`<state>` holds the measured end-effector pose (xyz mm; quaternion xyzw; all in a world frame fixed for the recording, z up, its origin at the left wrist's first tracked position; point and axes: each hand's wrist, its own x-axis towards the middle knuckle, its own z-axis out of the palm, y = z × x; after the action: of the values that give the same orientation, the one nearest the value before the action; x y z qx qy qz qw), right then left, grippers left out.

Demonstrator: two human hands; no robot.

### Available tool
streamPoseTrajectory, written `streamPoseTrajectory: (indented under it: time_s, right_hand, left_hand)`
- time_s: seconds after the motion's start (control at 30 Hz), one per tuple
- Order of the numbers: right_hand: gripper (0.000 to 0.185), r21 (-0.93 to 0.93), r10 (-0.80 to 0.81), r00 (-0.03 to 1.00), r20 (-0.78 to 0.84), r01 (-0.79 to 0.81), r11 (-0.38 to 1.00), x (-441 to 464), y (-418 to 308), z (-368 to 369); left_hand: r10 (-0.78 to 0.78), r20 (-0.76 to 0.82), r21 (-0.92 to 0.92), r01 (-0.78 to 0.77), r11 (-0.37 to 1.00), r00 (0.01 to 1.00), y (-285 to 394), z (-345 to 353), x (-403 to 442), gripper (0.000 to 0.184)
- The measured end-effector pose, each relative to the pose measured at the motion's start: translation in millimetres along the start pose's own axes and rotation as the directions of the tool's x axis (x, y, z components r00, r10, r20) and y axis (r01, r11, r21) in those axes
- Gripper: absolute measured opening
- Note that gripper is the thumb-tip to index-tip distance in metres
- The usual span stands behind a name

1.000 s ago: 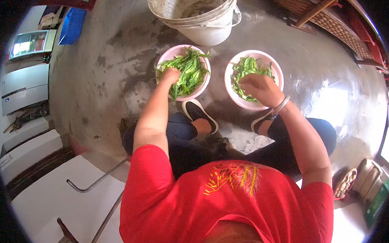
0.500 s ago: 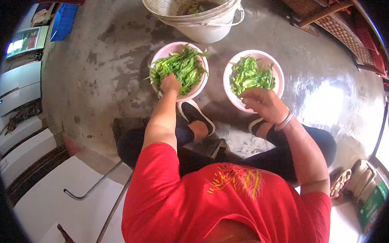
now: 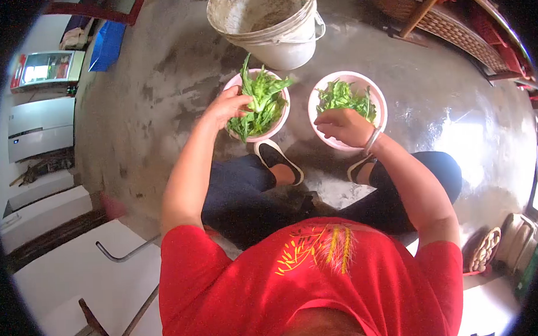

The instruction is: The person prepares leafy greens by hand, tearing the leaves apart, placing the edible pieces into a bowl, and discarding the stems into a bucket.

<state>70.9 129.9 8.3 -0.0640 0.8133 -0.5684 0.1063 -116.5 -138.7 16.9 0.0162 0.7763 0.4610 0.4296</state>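
My left hand pinches a bunch of leafy greens by its lower end, held up over the left pink basket. More greens lie in that basket beneath it. My right hand is over the near part of the right pink basket, palm down, a bracelet at its wrist. Its fingers are bent together, and whatever may be between them is hidden. Loose leafy greens fill the middle of the right basket, just beyond my right hand.
A dirty white bucket with a wire handle stands beyond the baskets on the wet concrete floor. My shoes are just below the baskets. Woven furniture is at upper right, a blue box at upper left.
My left hand has come up out of the left basket, lifting a bunch of greens. My right hand has shifted slightly left over its basket. The view has tilted a little.
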Motion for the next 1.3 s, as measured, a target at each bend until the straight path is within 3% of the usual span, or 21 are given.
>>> streamPoseTrajectory:
  time_s: [0.1, 0.13, 0.17, 0.23, 0.37, 0.47, 0.57, 0.7, 0.83, 0.87, 0.9, 0.93, 0.97, 1.0, 1.1, 1.23, 1.27, 1.3]
  right_hand:
    - [0.035, 0.111, 0.078, 0.997, -0.007, -0.077, 0.991, 0.7, 2.0, 1.9]
    - [0.037, 0.215, 0.172, 0.983, 0.059, -0.181, 0.96, -1.8, -16.2, -5.3]
    - [0.036, 0.302, 0.185, 0.983, 0.017, -0.181, 0.936, -3.0, -18.7, -5.1]
    - [0.036, 0.466, 0.216, 0.974, -0.06, -0.164, 0.87, -5.1, -16.7, -8.2]
    - [0.027, 0.446, 0.259, 0.931, -0.259, -0.123, 0.887, -6.6, -3.1, -21.3]
    - [0.024, 0.538, 0.321, 0.909, -0.267, -0.136, 0.832, -8.3, 12.8, -29.1]
    - [0.027, 0.657, 0.319, 0.915, -0.249, -0.083, 0.749, -14.1, 16.0, -37.4]
    - [0.028, 0.828, 0.45, 0.844, -0.292, -0.012, 0.561, -20.8, 10.8, -46.3]
    - [0.024, 0.573, 0.513, 0.794, -0.326, -0.266, 0.775, -22.0, 23.4, -59.5]
    - [0.025, 0.402, 0.535, 0.792, -0.294, -0.405, 0.821, -25.4, 26.0, -63.1]
    - [0.027, 0.094, 0.498, 0.797, -0.342, -0.498, 0.862, -27.8, 30.3, -62.2]
    - [0.028, -0.224, 0.446, 0.814, -0.373, -0.546, 0.808, -29.6, 36.5, -60.2]
    - [0.03, -0.516, 0.387, 0.839, -0.384, -0.542, 0.664, -30.6, 40.4, -58.6]
    - [0.035, -0.506, 0.483, 0.792, -0.372, -0.61, 0.61, -30.9, 37.3, -60.0]
    - [0.039, -0.531, 0.373, 0.86, -0.348, -0.508, 0.678, -33.0, 28.0, -64.2]
    - [0.041, -0.256, 0.024, 0.951, -0.309, -0.107, 0.961, -20.3, 13.3, -56.6]
    - [0.043, -0.132, 0.027, 0.949, -0.314, -0.072, 0.989, -17.1, 10.6, -51.9]
    - [0.043, -0.078, 0.01, 0.947, -0.32, -0.037, 0.996, -13.2, 15.5, -47.4]
  left_hand:
    - [0.165, 0.099, -0.226, -0.14, 0.964, 0.981, 24.9, 50.9, -29.9, 0.039]
    - [0.192, 0.117, -0.256, -0.158, 0.954, 0.974, 29.6, 66.5, -34.0, 0.038]
    - [0.244, 0.144, -0.271, -0.199, 0.942, 0.959, 34.5, 81.2, -36.5, 0.038]
    - [0.314, 0.171, -0.261, -0.265, 0.928, 0.934, 50.3, 109.8, -39.4, 0.04]
    - [0.403, 0.212, -0.169, -0.372, 0.912, 0.89, 75.3, 134.1, -38.4, 0.034]
    - [0.443, 0.168, -0.173, -0.417, 0.893, 0.88, 75.2, 145.8, -30.7, 0.03]
    - [0.446, 0.127, -0.275, -0.401, 0.874, 0.886, 69.2, 152.3, -15.4, 0.029]
    - [0.398, 0.113, -0.48, -0.301, 0.824, 0.91, 65.6, 151.7, -2.7, 0.025]
    - [0.355, 0.196, -0.412, -0.252, 0.876, 0.914, 63.7, 140.8, 6.2, 0.025]
    - [0.358, 0.176, -0.393, -0.268, 0.879, 0.917, 62.3, 141.4, 7.0, 0.025]
    - [0.357, 0.165, -0.35, -0.283, 0.893, 0.92, 62.4, 142.1, 6.3, 0.025]
    - [0.356, 0.151, -0.306, -0.298, 0.904, 0.922, 63.2, 142.6, 4.9, 0.025]
    - [0.354, 0.136, -0.261, -0.312, 0.914, 0.925, 63.5, 142.5, 3.3, 0.025]
    - [0.354, 0.139, -0.235, -0.317, 0.919, 0.925, 63.6, 142.3, 2.0, 0.027]
    - [0.353, 0.128, -0.189, -0.327, 0.926, 0.927, 66.2, 147.2, -5.0, 0.028]
    - [0.427, 0.133, -0.145, -0.409, 0.901, 0.894, 59.9, 158.2, -8.0, 0.032]
    - [0.476, 0.125, -0.046, -0.474, 0.879, 0.87, 50.7, 159.1, 1.9, 0.033]
    - [0.474, 0.136, -0.111, -0.462, 0.88, 0.87, 48.8, 160.5, 1.8, 0.032]
